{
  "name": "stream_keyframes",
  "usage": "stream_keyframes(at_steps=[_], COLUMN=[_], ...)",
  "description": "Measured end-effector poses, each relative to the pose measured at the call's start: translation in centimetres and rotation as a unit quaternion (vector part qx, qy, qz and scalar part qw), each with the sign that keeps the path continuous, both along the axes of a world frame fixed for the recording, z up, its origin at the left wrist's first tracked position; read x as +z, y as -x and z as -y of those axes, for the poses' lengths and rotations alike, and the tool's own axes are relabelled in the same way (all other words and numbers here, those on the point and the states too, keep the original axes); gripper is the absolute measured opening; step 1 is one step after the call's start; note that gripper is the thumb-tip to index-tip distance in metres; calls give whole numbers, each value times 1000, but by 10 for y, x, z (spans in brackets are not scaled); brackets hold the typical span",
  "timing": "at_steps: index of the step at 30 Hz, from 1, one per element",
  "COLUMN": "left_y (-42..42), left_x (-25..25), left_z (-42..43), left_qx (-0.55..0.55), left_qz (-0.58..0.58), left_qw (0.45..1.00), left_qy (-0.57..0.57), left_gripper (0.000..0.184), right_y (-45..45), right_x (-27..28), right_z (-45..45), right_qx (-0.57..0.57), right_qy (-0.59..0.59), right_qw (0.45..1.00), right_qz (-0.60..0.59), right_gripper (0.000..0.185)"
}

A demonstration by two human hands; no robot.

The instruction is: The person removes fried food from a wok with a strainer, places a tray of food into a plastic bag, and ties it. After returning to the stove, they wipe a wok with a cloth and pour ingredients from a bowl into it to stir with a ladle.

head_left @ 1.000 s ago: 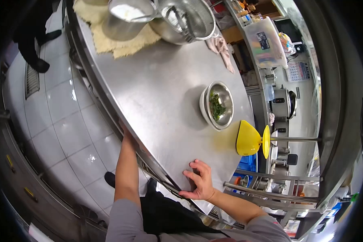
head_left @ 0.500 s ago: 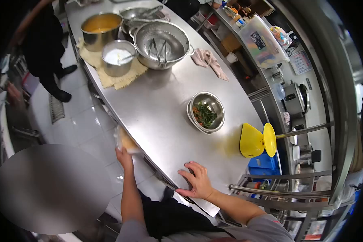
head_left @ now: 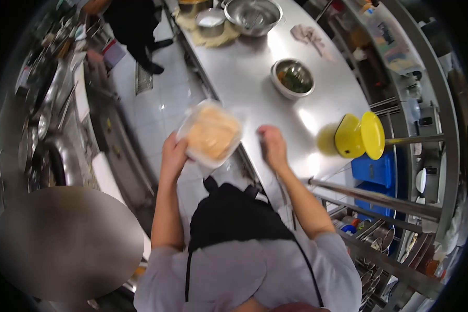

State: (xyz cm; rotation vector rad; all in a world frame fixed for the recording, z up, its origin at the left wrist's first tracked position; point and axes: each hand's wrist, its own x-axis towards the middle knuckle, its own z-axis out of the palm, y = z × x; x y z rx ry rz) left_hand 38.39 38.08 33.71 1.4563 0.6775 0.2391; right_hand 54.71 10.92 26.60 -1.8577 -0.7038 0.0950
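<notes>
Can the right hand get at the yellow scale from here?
Probably yes: the right hand appears to hold nothing, and only the steel table shows between it and the yellow scale.

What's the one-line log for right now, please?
left hand: holding tub of orange food | right hand: near table edge, blurred, grip unclear | bowl: on table, greens inside

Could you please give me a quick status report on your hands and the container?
Left hand gripping container of orange food. Right hand by steel table, blurred, grip unclear. Metal bowl and yellow scale clear of both hands.
</notes>
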Motion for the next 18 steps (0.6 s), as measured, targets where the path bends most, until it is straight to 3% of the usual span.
stream_keyframes(at_steps=[2, 5, 8, 11, 12, 13, 14, 15, 16, 17, 18], left_y=[-26, -66, -100, -114, -111, -106, -102, -99, -96, -94, -94], left_x=[17, 4, -16, -11, -14, -18, -22, -16, -5, -1, -5], left_z=[28, 69, 98, 119, 129, 139, 148, 156, 163, 170, 174], left_qx=[-61, -152, -203, -224, -175, -121, -62, -111, -159, -207, -243], left_qz=[-7, -14, -30, -77, -5, 70, 145, 169, 191, 211, 200], left_qw=[998, 988, 978, 970, 960, 920, 851, 830, 806, 780, 758], left_qy=[30, 18, -19, -62, -217, -365, -500, -520, -537, -551, -571], left_gripper=[29, 27, 26, 29, 33, 36, 40, 43, 46, 49, 49], right_y=[14, 32, 29, 23, 23, 25, 33, 43, 48, 49, 52], right_x=[42, 74, 62, 45, 43, 56, 65, 72, 74, 60, 57], right_z=[9, 32, 63, 81, 87, 90, 90, 87, 87, 91, 88], right_qx=[-36, -32, -91, -133, -140, -161, -210, -247, -268, -165, -125], right_qy=[-174, -159, -99, -112, -106, -2, 81, 162, 236, 197, 234], right_qw=[931, 915, 934, 920, 917, 917, 962, 953, 889, 935, 933], right_qz=[-317, -368, -331, -352, -357, -366, -153, 69, 285, 245, 244], right_gripper=[37, 42, 43, 41, 39, 43, 45, 48, 51, 55, 55])
